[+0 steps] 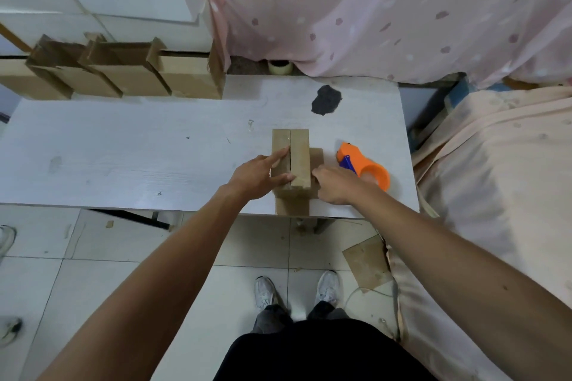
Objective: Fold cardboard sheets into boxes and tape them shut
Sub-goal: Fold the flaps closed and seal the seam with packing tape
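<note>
A small brown cardboard box (299, 151) stands near the front edge of the white table (123, 148). Its two top flaps are folded down and meet in a seam along the middle. One flap sticks out on the right side and another hangs over the table's front edge. My left hand (260, 175) presses on the left top flap, forefinger and thumb stretched out. My right hand (332, 184) is at the box's right side, fingers curled at the side flap. An orange tape dispenser (365, 167) with a blue part lies just right of that hand.
Several flat-folded cardboard sheets (123, 71) stand in a row at the table's back left. A roll of tape (280, 66) sits behind the table. A dark patch (325, 99) marks the tabletop. A bed with peach covers (495, 179) is on the right, and cardboard scrap (366, 261) lies on the floor.
</note>
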